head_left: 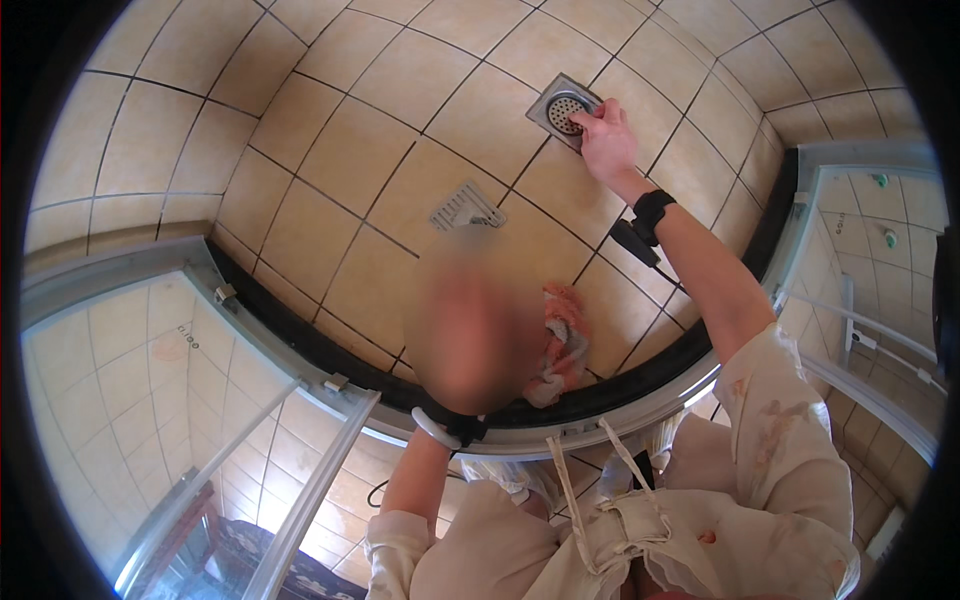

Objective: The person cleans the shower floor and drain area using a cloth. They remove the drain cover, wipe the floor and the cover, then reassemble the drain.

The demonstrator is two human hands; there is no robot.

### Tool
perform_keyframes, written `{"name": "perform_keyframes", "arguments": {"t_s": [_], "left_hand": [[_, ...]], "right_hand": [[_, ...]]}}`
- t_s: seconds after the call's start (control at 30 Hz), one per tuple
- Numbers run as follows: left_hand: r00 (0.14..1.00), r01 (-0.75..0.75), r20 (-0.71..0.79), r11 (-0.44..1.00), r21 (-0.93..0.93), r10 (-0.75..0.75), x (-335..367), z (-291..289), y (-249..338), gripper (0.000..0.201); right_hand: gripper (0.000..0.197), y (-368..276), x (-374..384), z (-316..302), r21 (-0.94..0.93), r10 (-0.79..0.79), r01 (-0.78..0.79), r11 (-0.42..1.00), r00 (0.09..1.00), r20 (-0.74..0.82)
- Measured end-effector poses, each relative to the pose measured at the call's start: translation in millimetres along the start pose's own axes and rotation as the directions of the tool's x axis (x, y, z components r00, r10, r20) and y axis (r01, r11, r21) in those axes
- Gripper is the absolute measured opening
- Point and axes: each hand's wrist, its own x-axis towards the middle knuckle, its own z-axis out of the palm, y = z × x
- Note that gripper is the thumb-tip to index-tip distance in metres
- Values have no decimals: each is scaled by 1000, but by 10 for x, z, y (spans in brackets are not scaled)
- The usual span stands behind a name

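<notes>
My right hand (608, 140) reaches out to a square metal floor drain (545, 108). Its fingers are curled, and the thumb and a fingertip press at the rim of the round perforated drain strainer (566, 114), which sits within the square frame. Nearer to me, my left hand (468, 330) is covered by a blur, so its fingers cannot be made out. Just beyond that blur shows a grey slotted plastic piece (466, 206); whether the left hand holds it is hidden. Beside the left hand lies a crumpled pink and white cloth (558, 350) on the tiles.
Beige tiles (360, 150) with dark joints cover floor and walls. A curved black sill (640, 375) runs across in front of me. Glass shower panels (120, 380) stand at left and right. A black device (635, 242) with a cord hangs by my right wrist.
</notes>
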Motion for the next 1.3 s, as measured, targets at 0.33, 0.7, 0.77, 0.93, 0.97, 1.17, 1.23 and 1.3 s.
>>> {"name": "perform_keyframes", "arguments": {"t_s": [0.33,0.7,0.77,0.93,0.97,1.17,1.23,1.3], "left_hand": [[1000,9,-3,993,118,-9,-8,182,-84,72],[990,98,-55,921,-377,-127,18,-70,-124,78],[961,50,-152,685,-727,-232,40,-20,-297,75],[974,-89,-12,-337,-937,-225,93,-442,-219,62],[988,-75,6,-516,-853,-154,89,-546,-170,60],[988,-146,-57,-770,-621,-142,-7,-586,-257,56],[987,-128,-143,-891,-435,-72,-79,-682,-339,59],[991,-132,-76,-888,-440,-110,-152,-758,-389,70]], "right_hand": [[69,-1245,-174,-356,478,-618,450,754,732,287],[50,-1335,-250,-282,489,-336,44,871,778,530],[27,-1270,-362,-246,663,-273,-91,743,863,425],[10,-1456,-595,-741,737,-185,-642,213,714,675],[9,-1528,-679,-808,763,-214,-614,200,733,646],[25,-1462,-814,-1188,721,-271,-144,677,863,426],[32,-1351,-951,-1166,523,-423,276,806,888,184],[47,-1409,-1341,-1292,437,-607,464,770,745,278]]}}
